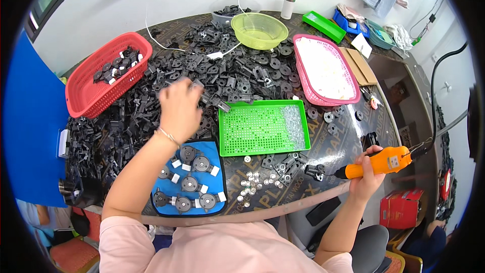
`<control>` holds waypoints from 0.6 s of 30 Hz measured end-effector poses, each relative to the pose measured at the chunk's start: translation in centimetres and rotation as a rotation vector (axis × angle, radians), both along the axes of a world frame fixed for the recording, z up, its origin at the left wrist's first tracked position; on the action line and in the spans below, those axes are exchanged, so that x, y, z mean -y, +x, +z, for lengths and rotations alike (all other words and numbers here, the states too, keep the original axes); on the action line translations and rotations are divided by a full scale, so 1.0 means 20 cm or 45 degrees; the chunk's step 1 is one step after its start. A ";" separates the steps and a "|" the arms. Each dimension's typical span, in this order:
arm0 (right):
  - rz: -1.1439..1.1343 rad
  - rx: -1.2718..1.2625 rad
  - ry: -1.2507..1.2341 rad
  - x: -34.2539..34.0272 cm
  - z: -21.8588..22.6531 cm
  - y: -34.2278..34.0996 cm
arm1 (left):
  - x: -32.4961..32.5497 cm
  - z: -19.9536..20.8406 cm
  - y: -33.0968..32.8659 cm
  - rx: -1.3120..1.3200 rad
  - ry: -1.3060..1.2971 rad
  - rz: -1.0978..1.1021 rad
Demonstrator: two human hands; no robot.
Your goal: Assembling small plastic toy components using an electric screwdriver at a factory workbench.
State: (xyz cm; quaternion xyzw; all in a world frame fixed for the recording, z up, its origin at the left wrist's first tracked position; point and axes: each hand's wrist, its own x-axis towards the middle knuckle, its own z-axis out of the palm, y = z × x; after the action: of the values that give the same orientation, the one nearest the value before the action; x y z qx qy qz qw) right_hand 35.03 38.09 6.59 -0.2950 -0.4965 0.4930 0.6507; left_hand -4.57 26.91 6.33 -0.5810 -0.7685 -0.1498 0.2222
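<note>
My left hand (180,108) is over a big heap of black plastic parts (126,131), fingers bent down toward them. Its fingertips are blurred, so whether they grip a part cannot be seen. In my right hand (365,179) is an orange electric screwdriver (380,164), its dark tip pointing left above the table's front. A blue mat (172,203) below my left wrist carries several round black assemblies (190,184) with white blocks. Between the hands lies a green perforated tray (242,146), with small shiny screws (293,126) at its right end.
Small silvery round pieces (251,183) and loose black parts (289,166) lie before the tray. A red basket (108,93) stands left, a pink basket (328,102) right, a yellow bowl (260,31) behind. The screwdriver's black cable (435,86) runs up at right.
</note>
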 end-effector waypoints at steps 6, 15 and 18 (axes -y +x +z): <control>0.011 -0.036 -0.027 0.07 0.00 0.02 | 0.02 -0.17 0.08 -0.215 -0.452 -0.981; -0.037 -0.066 0.009 0.30 0.04 0.05 | -0.05 -0.12 0.13 -0.189 -0.459 -1.367; -0.059 -0.070 0.006 0.34 0.03 0.04 | -0.01 -0.04 0.24 -0.107 -0.487 -1.324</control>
State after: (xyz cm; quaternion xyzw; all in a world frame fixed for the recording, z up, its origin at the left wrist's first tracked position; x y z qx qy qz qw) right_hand 35.91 31.20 7.17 -0.2914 -0.4727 0.4844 0.6760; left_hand 0.20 27.05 5.47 -0.9193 -0.3844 -0.0744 0.0400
